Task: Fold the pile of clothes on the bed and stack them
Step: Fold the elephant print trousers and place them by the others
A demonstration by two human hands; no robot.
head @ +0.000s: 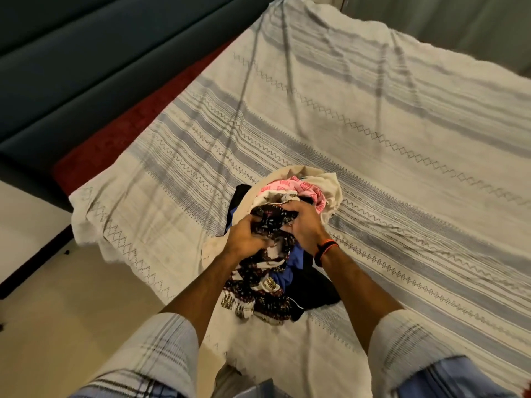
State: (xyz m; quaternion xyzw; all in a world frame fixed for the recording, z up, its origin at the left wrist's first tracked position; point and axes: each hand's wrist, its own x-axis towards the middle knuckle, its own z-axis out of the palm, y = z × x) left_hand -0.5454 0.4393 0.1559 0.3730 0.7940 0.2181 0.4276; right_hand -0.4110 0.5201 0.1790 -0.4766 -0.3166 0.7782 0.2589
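Right now the pile of clothes (287, 225) lies on the striped bedspread (373, 124) near its 6 o'clock edge. Both hands grip 1 dark floral-print garment (267, 271) atop it: left hand (244, 239) at 9 o'clock, right hand (303, 225) at 3 o'clock. A pink patterned cloth (296, 189) and cream cloth (330, 193) sit at 12 o'clock.

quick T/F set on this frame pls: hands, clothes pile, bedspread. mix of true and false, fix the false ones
1. Both the left hand and right hand grip the dark floral-print garment. True.
2. The pile of clothes is already folded in a neat stack. False: it is a loose, crumpled heap.
3. A pink patterned cloth lies at the pile's far side. True.
4. The cream bedspread with blue-grey stripes is plain white. False: it is striped with zigzag bands.
5. A dark band with orange circles the left wrist. False: the right wrist.
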